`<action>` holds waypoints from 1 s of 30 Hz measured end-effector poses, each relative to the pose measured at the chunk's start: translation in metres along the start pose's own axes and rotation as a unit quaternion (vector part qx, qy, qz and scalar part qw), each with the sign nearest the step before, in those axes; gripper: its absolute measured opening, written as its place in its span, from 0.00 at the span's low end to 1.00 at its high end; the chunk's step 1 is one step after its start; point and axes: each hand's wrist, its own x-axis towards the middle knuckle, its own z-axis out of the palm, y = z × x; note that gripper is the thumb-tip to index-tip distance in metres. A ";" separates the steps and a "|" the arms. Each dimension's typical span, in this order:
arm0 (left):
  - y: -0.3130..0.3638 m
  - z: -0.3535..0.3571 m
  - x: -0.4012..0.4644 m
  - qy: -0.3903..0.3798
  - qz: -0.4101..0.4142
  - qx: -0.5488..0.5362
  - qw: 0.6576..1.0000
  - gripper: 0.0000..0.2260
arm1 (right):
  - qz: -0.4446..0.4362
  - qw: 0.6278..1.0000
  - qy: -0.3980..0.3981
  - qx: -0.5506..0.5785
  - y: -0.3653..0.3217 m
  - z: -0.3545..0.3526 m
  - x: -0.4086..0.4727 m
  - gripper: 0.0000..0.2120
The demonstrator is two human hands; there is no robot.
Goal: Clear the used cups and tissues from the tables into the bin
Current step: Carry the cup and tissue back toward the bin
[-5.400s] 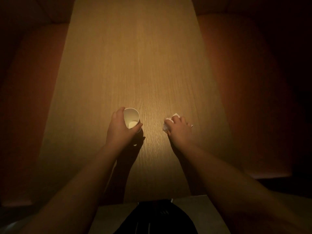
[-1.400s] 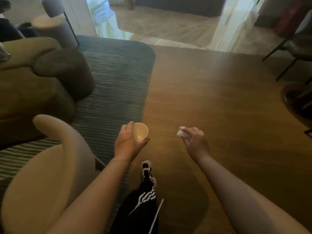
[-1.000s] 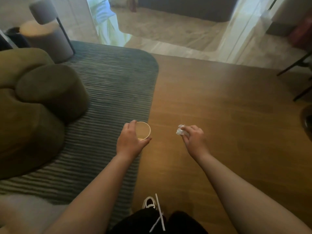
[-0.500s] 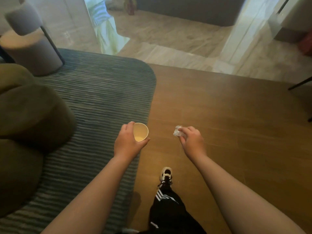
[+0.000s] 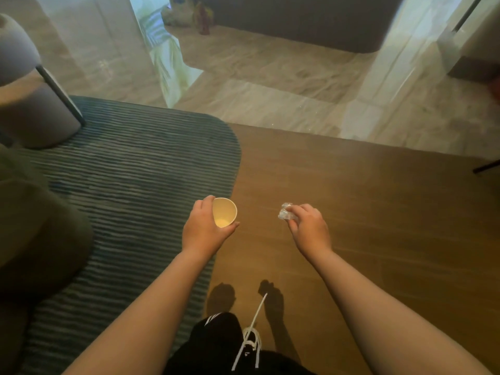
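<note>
Left hand (image 5: 203, 230) holds unmarked paper cup (image 5: 224, 212); right hand (image 5: 309, 229) pinches tissue (image 5: 284, 212).

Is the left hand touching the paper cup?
Touching. Head view: the left hand grips the paper cup, fingers behind its wall, thumb under it.

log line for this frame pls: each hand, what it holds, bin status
left hand: grips paper cup | right hand: pinches crumpled tissue | location: over wood floor beside rug | bin: not in view

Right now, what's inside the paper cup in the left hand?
The paper cup, held by the left hand, shows a pale interior with nothing solid in it. A lighter patch sits at the bottom; liquid or bare base, cannot tell.
</note>
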 end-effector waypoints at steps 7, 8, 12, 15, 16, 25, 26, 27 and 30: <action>0.023 0.028 0.093 -0.010 -0.007 0.000 1.000 0.36 | 0.006 1.000 -0.011 -0.006 0.021 0.000 0.101 0.12; 0.027 0.034 0.109 -0.012 -0.008 -0.001 1.000 0.36 | 0.007 1.000 -0.012 -0.008 0.023 0.001 0.117 0.12; 0.040 0.059 0.183 -0.011 -0.011 -0.014 1.000 0.35 | 0.002 1.000 -0.017 -0.012 0.030 0.008 0.193 0.12; 0.056 0.077 0.248 -0.009 -0.019 -0.017 1.000 0.35 | -0.006 1.000 -0.023 -0.021 0.037 0.008 0.262 0.12; 0.062 0.082 0.271 -0.010 -0.021 -0.018 1.000 0.36 | -0.005 0.999 -0.024 -0.023 0.040 0.006 0.287 0.12; 0.129 0.109 0.465 -0.027 0.000 -0.018 0.999 0.35 | 0.012 1.000 -0.013 -0.026 0.049 -0.025 0.486 0.12; 0.136 0.113 0.482 -0.029 0.000 -0.021 0.999 0.35 | 0.013 1.000 -0.012 -0.025 0.052 -0.027 0.505 0.12; 0.143 0.117 0.500 -0.030 0.001 -0.023 0.999 0.35 | 0.014 1.000 -0.011 -0.025 0.055 -0.029 0.524 0.12; 0.159 0.134 0.555 -0.034 -0.003 -0.027 0.999 0.35 | 0.016 0.999 -0.012 -0.026 0.067 -0.031 0.588 0.12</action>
